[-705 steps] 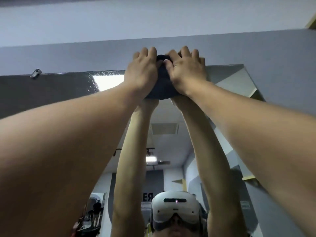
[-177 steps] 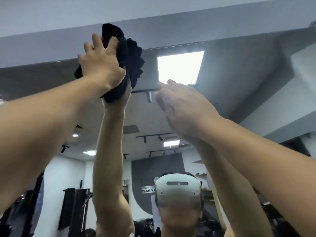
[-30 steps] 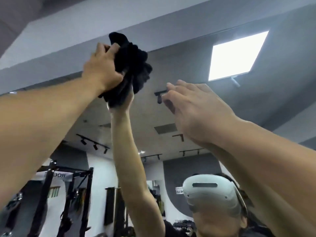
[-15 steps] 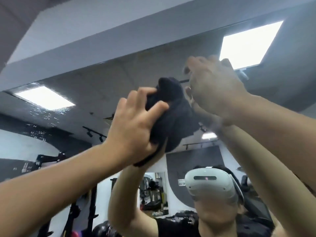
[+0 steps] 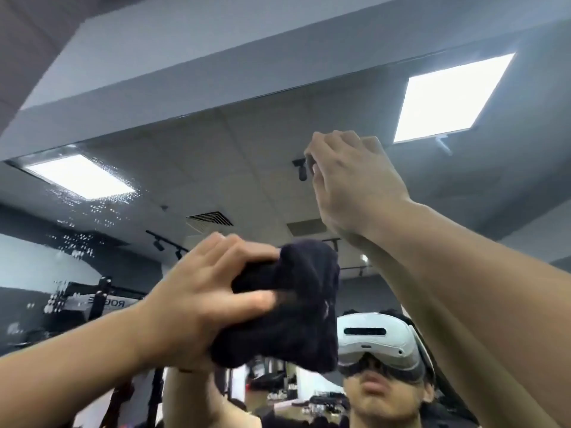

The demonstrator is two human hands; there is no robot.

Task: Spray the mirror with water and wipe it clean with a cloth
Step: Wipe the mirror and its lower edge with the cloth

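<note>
The left hand (image 5: 197, 298) grips a bunched dark cloth (image 5: 290, 307) against the mirror (image 5: 247, 168). Above and right of it, the right hand (image 5: 349, 180) lies flat, fingers extended, on the glass. Water droplets (image 5: 83, 230) speckle the mirror far left of the cloth.

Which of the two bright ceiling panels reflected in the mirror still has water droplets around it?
The left panel: droplets speckle the mirror along its edge and below it. The right panel, above the right hand, shows none.

bare forearms, white headset (image 5: 378, 341), black shirt (image 5: 278, 420)
</note>
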